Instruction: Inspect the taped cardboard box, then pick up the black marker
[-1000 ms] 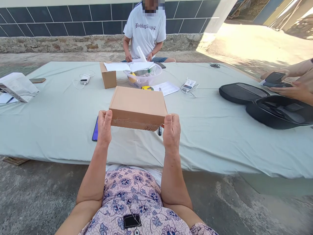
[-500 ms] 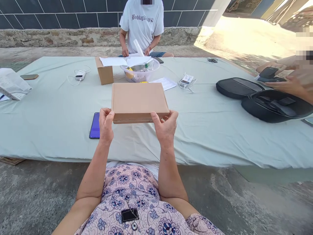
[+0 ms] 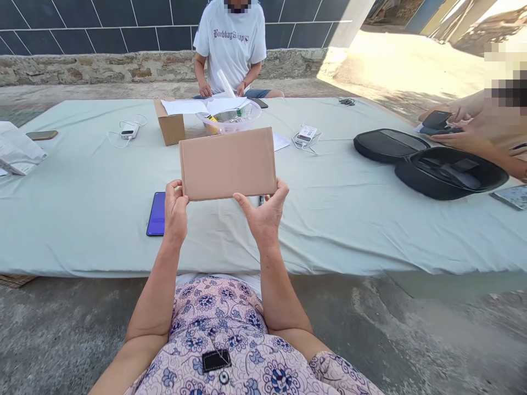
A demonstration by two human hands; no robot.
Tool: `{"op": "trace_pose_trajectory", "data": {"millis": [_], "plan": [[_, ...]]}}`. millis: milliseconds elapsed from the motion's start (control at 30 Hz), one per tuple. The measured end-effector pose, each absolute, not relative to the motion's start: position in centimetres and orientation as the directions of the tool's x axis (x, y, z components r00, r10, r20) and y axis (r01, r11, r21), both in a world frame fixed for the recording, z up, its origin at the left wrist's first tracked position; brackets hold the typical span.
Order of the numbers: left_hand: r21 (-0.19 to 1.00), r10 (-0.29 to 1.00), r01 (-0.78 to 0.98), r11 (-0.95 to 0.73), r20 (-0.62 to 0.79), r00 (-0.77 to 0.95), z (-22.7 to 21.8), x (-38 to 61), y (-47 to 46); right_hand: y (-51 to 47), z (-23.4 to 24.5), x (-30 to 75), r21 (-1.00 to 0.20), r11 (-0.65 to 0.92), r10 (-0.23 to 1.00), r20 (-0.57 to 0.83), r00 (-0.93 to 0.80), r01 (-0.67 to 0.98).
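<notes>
A flat brown cardboard box [image 3: 229,165] is held up above the cloth-covered table, its broad plain face tilted toward me. My left hand [image 3: 176,213] grips its lower left corner, thumb at the near edge. At the lower right corner my right hand [image 3: 265,214] has its thumb on the bottom edge and its fingers behind the box, partly hidden. A small dark object [image 3: 261,201] shows below the box beside my right hand; I cannot make out what it is. Close to my left hand lies a phone with a blue screen [image 3: 156,214].
Beyond the box stand an open carton [image 3: 171,129] and a clear plastic basin [image 3: 251,114] with papers on it. White power banks [image 3: 129,130] with cables lie about. An open black case [image 3: 450,173] is at right. One person [image 3: 230,49] sits opposite; another person's hands [image 3: 461,129] hold a dark object.
Both hands have tilted the box up, so its broad face now turns more toward me and its near side is out of sight. The view has shifted slightly.
</notes>
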State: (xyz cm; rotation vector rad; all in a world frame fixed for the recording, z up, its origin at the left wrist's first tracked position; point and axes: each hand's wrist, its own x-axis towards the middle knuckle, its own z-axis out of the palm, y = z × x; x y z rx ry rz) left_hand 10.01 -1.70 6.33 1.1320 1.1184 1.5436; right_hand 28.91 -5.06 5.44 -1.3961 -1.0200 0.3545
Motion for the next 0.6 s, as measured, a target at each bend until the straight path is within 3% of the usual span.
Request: {"op": "trace_pose_trajectory", "data": {"millis": [333, 600], "plan": [[0.958, 0.964, -0.286, -0.019, -0.059, -0.259, 6.3, 8.6, -0.8, -5.7, 5.8, 29.0, -0.845, 0.397, 0.712, 0.53, 0.461, 0.358], [0.902, 0.962, -0.429, -0.042, -0.079, -0.261, 6.0, 8.2, -0.4, -5.7, 6.2, 29.2, -0.816, 0.454, 0.727, 0.572, 0.379, 0.358]]}}
